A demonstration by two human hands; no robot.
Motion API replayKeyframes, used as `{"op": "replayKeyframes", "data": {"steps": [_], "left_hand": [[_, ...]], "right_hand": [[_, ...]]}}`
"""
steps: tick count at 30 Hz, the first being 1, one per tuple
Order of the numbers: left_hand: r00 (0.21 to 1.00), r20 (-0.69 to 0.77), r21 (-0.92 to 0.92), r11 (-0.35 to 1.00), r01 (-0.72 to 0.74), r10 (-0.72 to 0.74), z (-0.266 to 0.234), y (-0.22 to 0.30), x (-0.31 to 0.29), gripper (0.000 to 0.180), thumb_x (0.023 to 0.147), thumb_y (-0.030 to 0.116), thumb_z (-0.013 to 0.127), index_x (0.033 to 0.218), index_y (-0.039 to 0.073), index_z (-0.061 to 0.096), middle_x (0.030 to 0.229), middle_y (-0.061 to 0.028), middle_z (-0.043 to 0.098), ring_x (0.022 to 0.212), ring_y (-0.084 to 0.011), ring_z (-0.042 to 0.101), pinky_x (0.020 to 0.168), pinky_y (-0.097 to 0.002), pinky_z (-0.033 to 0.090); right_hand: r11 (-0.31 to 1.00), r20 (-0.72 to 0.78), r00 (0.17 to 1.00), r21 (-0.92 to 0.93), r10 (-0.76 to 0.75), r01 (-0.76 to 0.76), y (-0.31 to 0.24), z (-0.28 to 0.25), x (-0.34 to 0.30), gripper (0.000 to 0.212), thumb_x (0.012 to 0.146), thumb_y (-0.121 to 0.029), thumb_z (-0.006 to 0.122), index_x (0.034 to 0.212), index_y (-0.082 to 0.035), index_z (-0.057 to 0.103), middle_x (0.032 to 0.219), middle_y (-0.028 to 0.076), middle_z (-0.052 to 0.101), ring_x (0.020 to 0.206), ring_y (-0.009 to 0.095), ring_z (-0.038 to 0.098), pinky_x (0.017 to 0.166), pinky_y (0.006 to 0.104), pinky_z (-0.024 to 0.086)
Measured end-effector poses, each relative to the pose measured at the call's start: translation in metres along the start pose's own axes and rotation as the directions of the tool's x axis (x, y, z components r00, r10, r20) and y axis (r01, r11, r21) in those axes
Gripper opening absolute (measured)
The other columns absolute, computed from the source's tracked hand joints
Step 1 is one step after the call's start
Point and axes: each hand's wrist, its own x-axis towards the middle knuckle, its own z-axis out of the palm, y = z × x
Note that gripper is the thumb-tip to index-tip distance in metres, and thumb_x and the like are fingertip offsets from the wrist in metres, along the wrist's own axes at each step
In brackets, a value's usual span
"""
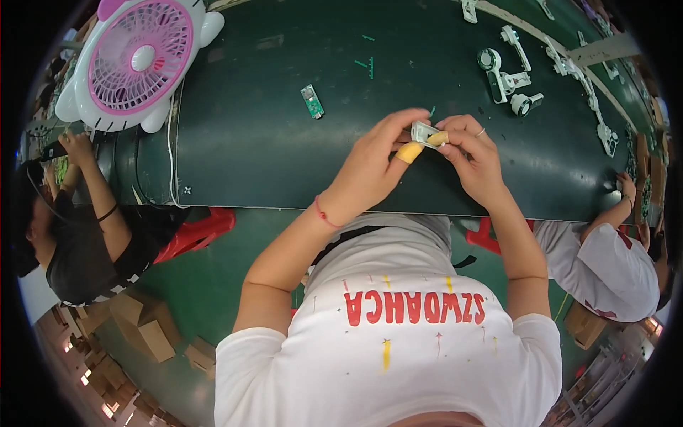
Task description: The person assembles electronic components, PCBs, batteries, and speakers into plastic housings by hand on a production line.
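Both my hands meet over the near part of the dark green work surface. Between them is a small white plastic housing (421, 132), tilted, its hollow side partly in view. My left hand (378, 158) grips it from the left, the thumb wrapped in a yellow finger cover. From the right, my right hand (471, 153) pinches at it, with a yellow-covered fingertip pressed into its hollow. A thin green bit sticks out by the left fingertips. To the left of my hands a green circuit board (311, 102) lies apart on the surface.
A pink and white fan (142, 60) stands at the far left, its white cable (171, 153) running down beside it. White handheld parts (501, 75) lie at the right. Small green scraps (370, 67) lie further back. Co-workers sit on both sides; cardboard boxes (146, 331) are on the floor.
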Motion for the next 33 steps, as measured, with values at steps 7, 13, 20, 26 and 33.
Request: {"op": "replayKeyframes", "data": {"steps": [7,13,20,26,33], "left_hand": [[0.912,-0.396,0.810,0.508,0.293,0.105,-0.068,-0.013,0.010,0.051,0.074,0.019,0.069,0.117,0.004,0.048,0.095,-0.0129,0.050,0.084,-0.0290,0.055,0.069,-0.0368,0.046],[0.983,-0.178,0.869,0.463,0.175,-0.039,-0.081,-0.015,0.022,0.028,0.075,0.006,0.060,0.103,0.002,0.060,0.088,-0.0134,0.054,0.085,-0.0290,0.057,0.073,-0.0368,0.048],[0.994,0.057,0.011,0.995,0.096,-0.096,-0.024,0.012,0.026,0.030,0.082,-0.008,0.044,0.107,0.000,0.058,0.104,-0.0091,0.047,0.088,-0.0145,0.056,0.078,-0.0240,0.045],[0.963,-0.041,0.137,0.956,-0.260,0.268,0.004,0.025,0.030,0.033,0.075,-0.009,0.051,0.103,0.006,0.056,0.101,-0.0091,0.056,0.080,-0.0222,0.055,0.065,-0.0284,0.046],[0.914,-0.071,0.378,0.859,-0.346,0.399,0.008,0.030,0.025,0.047,0.068,-0.010,0.054,0.110,0.010,0.060,0.088,-0.0060,0.063,0.073,-0.0232,0.053,0.068,-0.0313,0.045]], "right_hand": [[0.927,0.013,0.999,-0.371,-0.047,0.048,0.003,-0.004,0.011,0.017,0.073,0.004,0.062,0.088,-0.004,0.062,0.087,0.008,0.052,0.084,0.025,0.051,0.071,0.0331,0.044],[0.952,0.070,0.997,-0.303,-0.013,0.034,0.011,-0.004,0.008,0.011,0.079,-0.002,0.061,0.090,-0.001,0.061,0.086,0.008,0.056,0.082,0.022,0.055,0.070,0.0299,0.045],[0.905,0.074,0.940,0.256,0.332,-0.340,-0.024,-0.004,0.014,0.010,0.089,-0.008,0.050,0.091,0.001,0.054,0.078,0.002,0.057,0.070,0.007,0.053,0.064,0.0216,0.044],[0.768,0.082,0.909,0.507,0.409,-0.391,-0.048,-0.008,0.018,0.013,0.087,-0.013,0.054,0.088,0.001,0.056,0.072,0.001,0.054,0.064,0.006,0.049,0.058,0.0213,0.041],[0.760,0.041,0.923,0.554,0.382,-0.339,-0.063,-0.009,0.020,0.013,0.087,-0.012,0.054,0.086,0.002,0.054,0.072,0.001,0.054,0.065,0.006,0.049,0.059,0.0212,0.041]]}}
